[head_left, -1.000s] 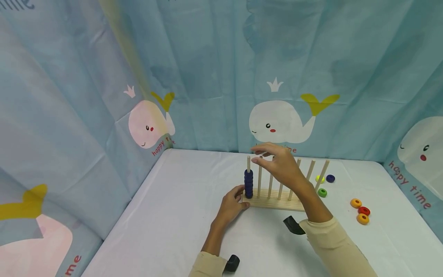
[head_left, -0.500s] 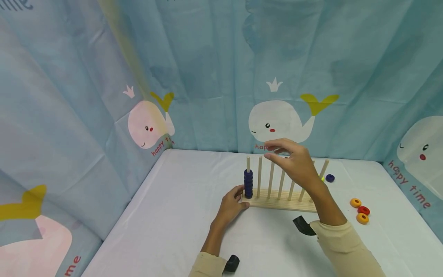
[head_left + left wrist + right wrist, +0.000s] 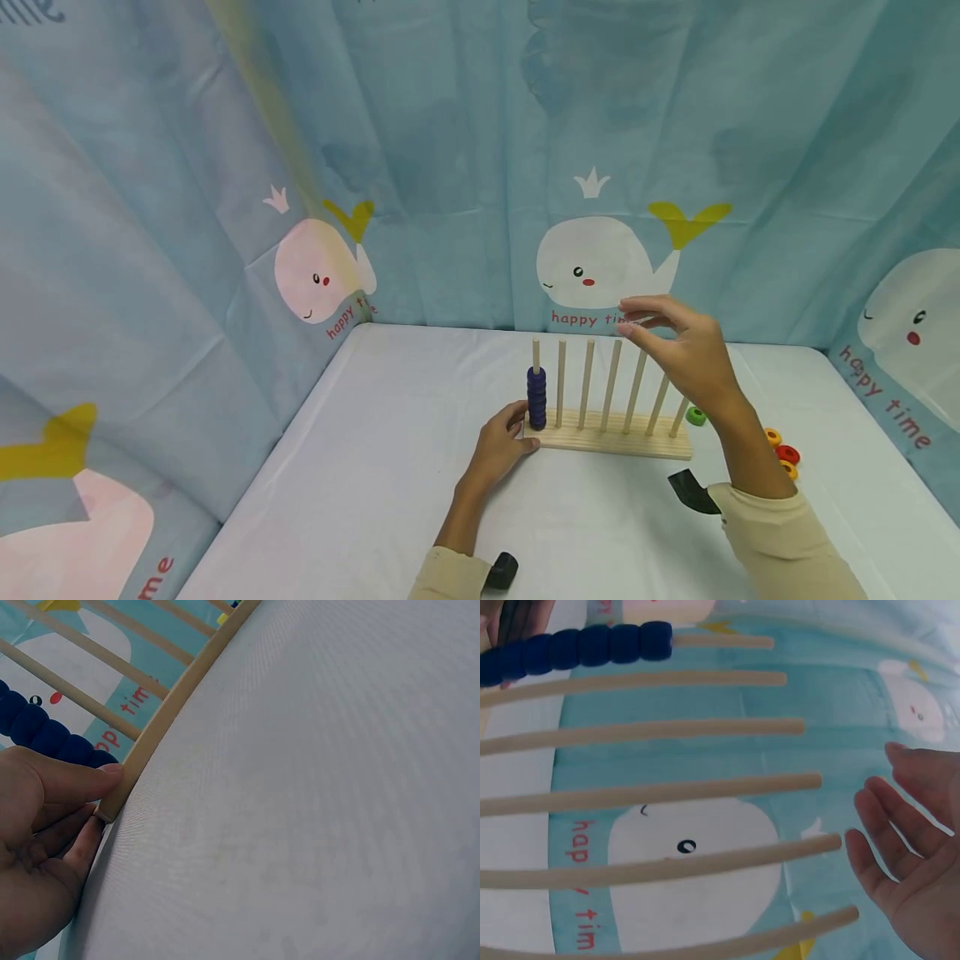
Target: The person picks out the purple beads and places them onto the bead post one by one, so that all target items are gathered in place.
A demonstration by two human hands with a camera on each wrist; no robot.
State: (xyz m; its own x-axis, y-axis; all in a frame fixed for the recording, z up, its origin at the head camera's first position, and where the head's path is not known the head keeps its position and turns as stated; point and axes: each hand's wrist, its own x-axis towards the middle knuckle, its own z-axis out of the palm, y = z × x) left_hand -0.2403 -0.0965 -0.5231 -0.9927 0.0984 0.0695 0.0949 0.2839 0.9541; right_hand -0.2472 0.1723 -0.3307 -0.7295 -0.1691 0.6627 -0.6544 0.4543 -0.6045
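A wooden peg stand (image 3: pixel 611 443) with a row of upright pegs stands on the table. Dark blue beads (image 3: pixel 537 400) are stacked on its leftmost peg, whose top shows above them; the other pegs bear no beads. At the stand's left end, my left hand (image 3: pixel 498 446) grips the base, with the thumb (image 3: pixel 90 780) on its front edge in the left wrist view. My right hand (image 3: pixel 693 354) hovers near the tops of the right-hand pegs, fingers loosely bent and apart from the thumb. In the right wrist view that hand (image 3: pixel 922 855) holds nothing.
Loose beads lie right of the stand: a green one (image 3: pixel 696 416), a red one (image 3: pixel 787 454) and two orange ones, partly behind the right forearm. A whale-print curtain (image 3: pixel 450 167) closes off the table's (image 3: pixel 390 433) back and sides.
My right hand has moved right along the peg tops, away from the blue stack, staying empty. It now covers the loose yellow and blue beads. The left hand stays on the base.
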